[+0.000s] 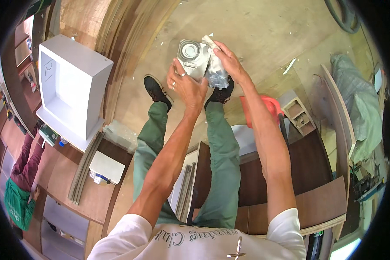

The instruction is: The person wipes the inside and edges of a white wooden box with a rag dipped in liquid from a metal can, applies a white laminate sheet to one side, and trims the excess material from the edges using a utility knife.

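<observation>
A silvery rectangular metal tin (196,66) with a round cap on its top is held out in front of me above the floor. Around its near left side my left hand (187,84) is closed, with rings on the fingers. My right hand (230,65) grips a crumpled, pale bundle (216,69) that looks like clear plastic, with a whitish upper end. Bundle and tin are side by side, and the bundle appears to touch the tin's right side. What is inside the bundle cannot be made out.
A white open cabinet box (84,82) stands on the left bench. Nearby lie grey strips (86,169) and a small white box (107,167). A red container (264,110) and a wooden box (298,113) are on the right. A person in green (19,201) is at far left.
</observation>
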The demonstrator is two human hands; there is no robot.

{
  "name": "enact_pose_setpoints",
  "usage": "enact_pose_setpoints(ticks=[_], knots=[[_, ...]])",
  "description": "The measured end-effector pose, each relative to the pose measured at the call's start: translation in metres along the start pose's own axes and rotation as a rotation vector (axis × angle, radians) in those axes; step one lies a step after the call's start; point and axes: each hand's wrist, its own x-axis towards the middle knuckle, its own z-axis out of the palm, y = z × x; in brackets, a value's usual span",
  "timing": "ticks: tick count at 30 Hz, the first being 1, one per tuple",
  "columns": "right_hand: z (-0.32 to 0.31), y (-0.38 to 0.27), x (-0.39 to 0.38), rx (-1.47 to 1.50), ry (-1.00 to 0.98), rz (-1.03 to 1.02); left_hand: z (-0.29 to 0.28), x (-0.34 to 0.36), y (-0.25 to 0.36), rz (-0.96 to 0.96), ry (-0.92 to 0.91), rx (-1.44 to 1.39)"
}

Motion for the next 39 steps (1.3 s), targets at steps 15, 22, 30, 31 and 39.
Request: enact_pose_setpoints(ticks=[15,22,30,31,39], knots=[[-0.053,0.006,0.019,0.182,0.077,0.051,0.037,0.002,0.054,0.183,0.04,0.041],[-0.064,0.009,0.016,0.248,0.085,0.101,0.045,-0.007,0.063,0.19,-0.004,0.079],[-0.077,0.018,0.022,0.303,0.085,0.157,0.053,-0.009,0.072,0.201,-0.028,0.107],[-0.079,0.022,0.024,0.308,0.087,0.155,0.054,-0.01,0.072,0.217,-0.035,0.112],[-0.079,0.02,0.024,0.366,0.08,0.185,0.051,-0.009,0.073,0.235,-0.058,0.053]])
